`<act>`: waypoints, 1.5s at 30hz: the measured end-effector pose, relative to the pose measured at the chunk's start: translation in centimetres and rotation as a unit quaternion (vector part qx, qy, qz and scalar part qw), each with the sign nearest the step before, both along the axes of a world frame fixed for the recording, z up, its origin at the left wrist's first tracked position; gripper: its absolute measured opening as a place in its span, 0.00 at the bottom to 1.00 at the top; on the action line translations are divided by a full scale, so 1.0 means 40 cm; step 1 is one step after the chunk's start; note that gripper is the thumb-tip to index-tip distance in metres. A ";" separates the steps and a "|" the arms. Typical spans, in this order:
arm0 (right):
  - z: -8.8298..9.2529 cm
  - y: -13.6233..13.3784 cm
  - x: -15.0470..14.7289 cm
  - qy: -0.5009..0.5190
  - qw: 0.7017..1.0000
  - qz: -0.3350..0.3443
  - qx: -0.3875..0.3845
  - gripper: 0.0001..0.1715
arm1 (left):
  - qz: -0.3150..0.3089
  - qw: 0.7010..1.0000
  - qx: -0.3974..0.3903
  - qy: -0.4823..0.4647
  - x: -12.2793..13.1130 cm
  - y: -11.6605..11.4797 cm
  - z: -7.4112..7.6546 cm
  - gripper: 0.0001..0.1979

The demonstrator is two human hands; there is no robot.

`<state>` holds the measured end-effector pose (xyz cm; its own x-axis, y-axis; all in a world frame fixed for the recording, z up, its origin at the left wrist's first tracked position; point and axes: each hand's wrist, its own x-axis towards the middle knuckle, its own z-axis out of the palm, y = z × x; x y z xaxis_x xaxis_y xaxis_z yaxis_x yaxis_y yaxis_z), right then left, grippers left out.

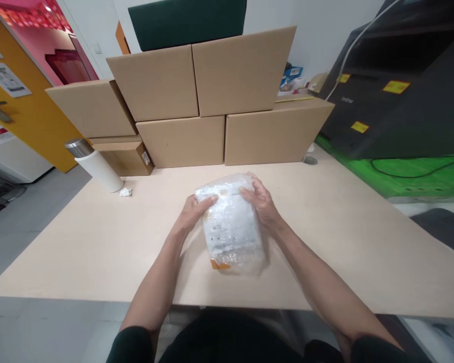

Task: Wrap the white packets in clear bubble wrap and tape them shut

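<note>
Holding a bubble-wrapped package (232, 232) between both hands, in front of the stack of cardboard boxes (196, 101) and well apart from it, over the near middle of the pale table (98, 242). Clasping its far left corner with the left hand (192, 209), fingers curled onto the top face, thumb out of sight. Clasping its far right corner with the right hand (261, 201), fingers likewise bent round the wrap, neither hand spread wide. Lying with its long axis pointing from the boxes toward the body, orange-marked end nearest the chest, far end caught between the two hands. Equally near to both hands, each touching it. Cannot tell whether resting on the table or lifted just off it. Left of the boxes, near the lowest one, a white flask (94, 164) with a steel cap, a crumpled scrap (125, 192) just beside it. Right of the boxes, a black machine (401, 91).
</note>
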<state>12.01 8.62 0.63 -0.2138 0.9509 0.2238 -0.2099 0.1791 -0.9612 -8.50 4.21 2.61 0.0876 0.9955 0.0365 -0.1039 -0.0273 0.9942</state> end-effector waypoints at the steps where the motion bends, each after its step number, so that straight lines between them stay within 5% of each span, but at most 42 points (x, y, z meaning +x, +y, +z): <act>1: -0.002 -0.003 -0.002 0.024 0.999 0.029 -0.027 0.28 | 0.005 1.000 -0.003 -0.007 0.003 0.002 -0.005 0.20; 4: -0.006 -0.012 -0.013 0.075 0.990 0.067 -0.096 0.34 | 0.037 0.999 -0.021 -0.025 0.007 0.009 -0.017 0.21; 8: -0.011 -0.009 -0.024 0.082 0.991 0.027 -0.106 0.31 | 0.066 0.996 -0.043 -0.032 0.005 0.015 -0.026 0.23; 26: -0.016 -0.005 -0.030 0.077 0.990 -0.036 -0.114 0.28 | 0.038 0.997 -0.064 -0.015 0.005 0.020 -0.041 0.31; 31: -0.022 0.006 -0.031 0.105 0.983 -0.076 -0.128 0.30 | -0.014 0.997 -0.059 -0.055 0.007 0.014 -0.036 0.35; 35: -0.044 0.026 -0.028 0.104 0.973 -0.134 -0.156 0.34 | -0.058 0.991 -0.098 -0.069 0.015 0.008 -0.046 0.44; 38: -0.072 0.041 -0.028 0.074 0.971 -0.146 -0.171 0.36 | -0.082 0.989 -0.097 -0.069 0.021 0.017 -0.071 0.38; 45: -0.133 0.075 -0.016 -0.030 0.972 -0.176 -0.152 0.33 | 0.006 0.996 -0.084 -0.015 0.019 0.039 -0.116 0.36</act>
<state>11.37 11.64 -4.67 0.1320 0.9878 -0.0821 -0.1283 -0.0651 -0.9896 -7.73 5.79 -2.04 0.0768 0.9887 -0.1284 -0.1352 0.1379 0.9812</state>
